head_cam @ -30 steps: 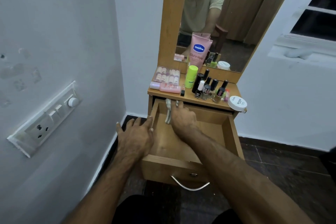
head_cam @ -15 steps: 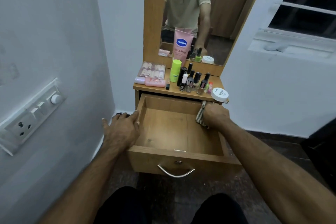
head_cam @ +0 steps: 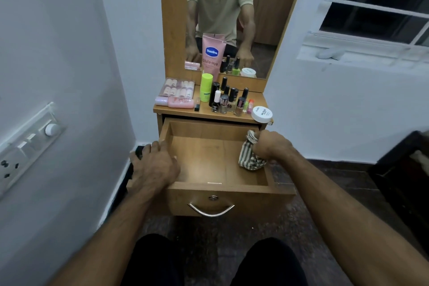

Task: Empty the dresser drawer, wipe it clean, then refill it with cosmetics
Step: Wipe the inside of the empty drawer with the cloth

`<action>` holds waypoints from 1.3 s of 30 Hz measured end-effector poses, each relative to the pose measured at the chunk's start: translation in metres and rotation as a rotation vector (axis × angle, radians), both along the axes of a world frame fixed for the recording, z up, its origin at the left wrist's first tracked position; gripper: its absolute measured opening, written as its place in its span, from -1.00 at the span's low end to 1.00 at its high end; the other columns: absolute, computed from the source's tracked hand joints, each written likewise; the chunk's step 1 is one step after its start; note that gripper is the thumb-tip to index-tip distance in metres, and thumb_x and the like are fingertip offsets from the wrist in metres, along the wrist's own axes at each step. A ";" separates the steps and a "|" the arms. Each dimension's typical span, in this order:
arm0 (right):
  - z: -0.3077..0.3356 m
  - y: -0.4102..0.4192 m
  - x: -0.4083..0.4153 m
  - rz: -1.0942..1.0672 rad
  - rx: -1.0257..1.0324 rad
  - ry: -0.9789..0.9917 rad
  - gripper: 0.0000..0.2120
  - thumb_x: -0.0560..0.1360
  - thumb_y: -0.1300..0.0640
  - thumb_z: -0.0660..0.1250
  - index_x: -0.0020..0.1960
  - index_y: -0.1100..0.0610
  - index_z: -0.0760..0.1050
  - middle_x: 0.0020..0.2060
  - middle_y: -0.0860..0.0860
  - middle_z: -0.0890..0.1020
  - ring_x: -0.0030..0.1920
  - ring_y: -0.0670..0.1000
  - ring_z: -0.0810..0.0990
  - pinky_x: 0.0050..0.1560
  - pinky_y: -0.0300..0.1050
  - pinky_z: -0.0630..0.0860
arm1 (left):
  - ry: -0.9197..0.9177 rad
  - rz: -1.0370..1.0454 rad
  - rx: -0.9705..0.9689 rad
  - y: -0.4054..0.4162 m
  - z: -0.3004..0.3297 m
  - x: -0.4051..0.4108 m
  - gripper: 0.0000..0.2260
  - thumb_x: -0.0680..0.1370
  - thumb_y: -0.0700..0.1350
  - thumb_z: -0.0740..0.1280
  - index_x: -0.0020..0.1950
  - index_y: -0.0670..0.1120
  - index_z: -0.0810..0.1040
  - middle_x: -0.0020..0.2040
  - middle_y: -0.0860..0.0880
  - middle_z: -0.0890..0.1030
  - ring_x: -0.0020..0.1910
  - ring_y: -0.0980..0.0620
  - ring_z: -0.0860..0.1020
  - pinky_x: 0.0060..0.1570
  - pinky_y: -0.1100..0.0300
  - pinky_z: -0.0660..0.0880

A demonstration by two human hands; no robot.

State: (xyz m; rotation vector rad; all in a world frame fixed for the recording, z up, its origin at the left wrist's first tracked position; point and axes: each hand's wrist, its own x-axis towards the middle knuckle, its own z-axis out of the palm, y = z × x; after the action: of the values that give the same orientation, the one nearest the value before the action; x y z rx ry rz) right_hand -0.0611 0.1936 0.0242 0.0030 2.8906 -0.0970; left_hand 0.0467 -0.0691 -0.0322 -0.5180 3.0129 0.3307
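At dresser front: drawer (head_cam: 209,188) pulled out, inside bare wood. Right hand (head_cam: 272,146) clenched round striped cloth (head_cam: 249,158), bunched against right inner wall of drawer. Left hand (head_cam: 154,165) flat on left drawer edge, fingers straight, gripping nothing. Cosmetics on dresser top (head_cam: 209,112) above drawer: pink tube (head_cam: 212,57) upright against mirror (head_cam: 232,7), green bottle (head_cam: 206,87), nail polish cluster (head_cam: 228,102), white jar (head_cam: 262,114) at right front corner, pink box (head_cam: 177,88) at left.
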 end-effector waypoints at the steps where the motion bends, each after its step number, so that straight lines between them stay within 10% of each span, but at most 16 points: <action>1: 0.000 0.000 0.003 -0.002 -0.003 0.008 -0.57 0.51 0.03 0.26 0.37 0.06 0.45 0.11 0.07 0.63 0.05 0.10 0.63 0.12 0.07 0.62 | 0.007 0.002 -0.001 -0.001 0.000 0.001 -0.42 0.64 0.16 0.12 0.60 -0.08 0.16 0.60 -0.12 0.22 0.57 -0.17 0.17 0.50 -0.36 0.00; 11: 0.001 0.027 0.057 0.172 0.027 -0.060 -0.49 0.50 0.05 0.28 0.45 -0.09 0.44 -0.04 -0.02 0.59 -0.12 -0.04 0.56 -0.14 -0.10 0.53 | 0.017 -0.017 -0.037 -0.006 0.001 0.001 -0.47 0.65 0.13 0.08 0.56 -0.10 0.24 0.58 -0.11 0.25 0.56 -0.16 0.21 0.48 -0.37 0.07; 24: -0.006 0.023 0.063 0.135 0.072 0.109 -0.53 0.51 0.04 0.29 0.42 -0.13 0.49 0.17 0.01 0.61 0.09 0.08 0.59 0.06 0.00 0.55 | 0.003 -0.035 -0.027 -0.005 -0.003 0.003 -0.45 0.65 0.08 0.08 0.59 -0.14 0.18 0.61 -0.11 0.18 0.58 -0.16 0.15 0.50 -0.32 0.07; 31: -0.003 0.039 0.061 0.170 0.075 -0.030 -0.62 0.50 0.10 0.37 0.31 -0.08 0.61 -0.14 -0.05 0.61 -0.15 0.00 0.55 -0.21 -0.14 0.43 | 0.004 -0.034 -0.029 -0.001 -0.001 0.005 -0.45 0.66 0.08 0.07 0.59 -0.17 0.19 0.60 -0.12 0.21 0.57 -0.16 0.16 0.50 -0.27 0.12; 39: -0.005 0.045 0.066 0.244 -0.004 0.029 -0.57 0.50 0.10 0.35 0.33 -0.19 0.57 0.06 -0.02 0.70 -0.08 0.00 0.57 -0.14 -0.11 0.47 | 0.018 -0.024 0.003 -0.002 0.002 0.009 -0.46 0.65 0.07 0.06 0.58 -0.17 0.21 0.59 -0.12 0.23 0.55 -0.16 0.18 0.48 -0.27 0.17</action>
State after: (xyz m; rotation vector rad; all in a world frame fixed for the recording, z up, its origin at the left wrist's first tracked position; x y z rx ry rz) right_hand 0.0051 0.2385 0.0189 -0.3536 2.8924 -0.0586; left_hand 0.0556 -0.0708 -0.0304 -0.4813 3.0330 0.3397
